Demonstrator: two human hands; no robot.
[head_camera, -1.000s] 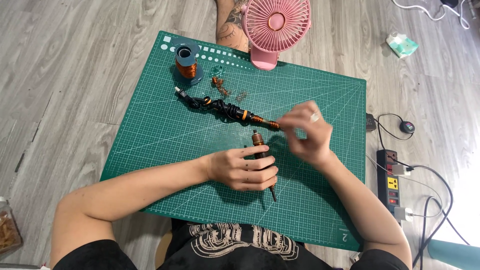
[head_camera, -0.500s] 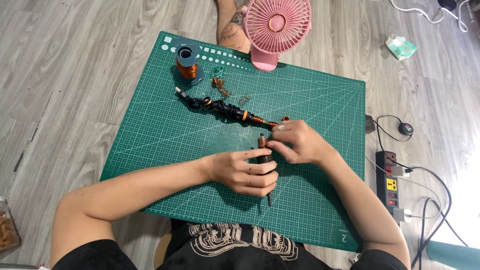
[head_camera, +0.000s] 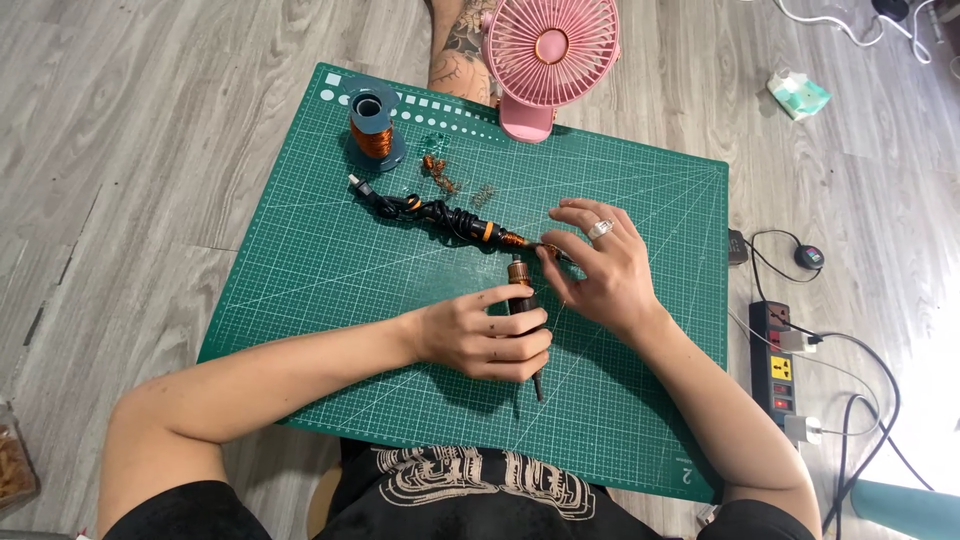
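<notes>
Landmark: green cutting mat (head_camera: 300, 260); all places given against it.
Tool: dark slim tool (head_camera: 522, 300), copper-wound at its upper end, lies near the mat's middle, tip pointing toward the near edge.
Left hand: left hand (head_camera: 490, 335) is clenched round the tool's shaft and rests on the mat.
Right hand: right hand (head_camera: 600, 265), ring on one finger, pinches with thumb and forefinger at the tool's upper end; a fine wire seems caught there, too thin to be sure.
Doing it well (judgement): keep the left grip firm, heel on the mat; feed wire taut, turns touching.
Cable: black coiled cable with orange band (head_camera: 440, 215), just beyond the tool.
Spool: copper wire spool (head_camera: 375, 130), far-left corner.
Scraps: wire bits (head_camera: 440, 175) beside the spool.
Fan: pink fan (head_camera: 550, 50), far edge.
Power strip: power strip (head_camera: 780, 370) on the floor, right of the mat.
</notes>
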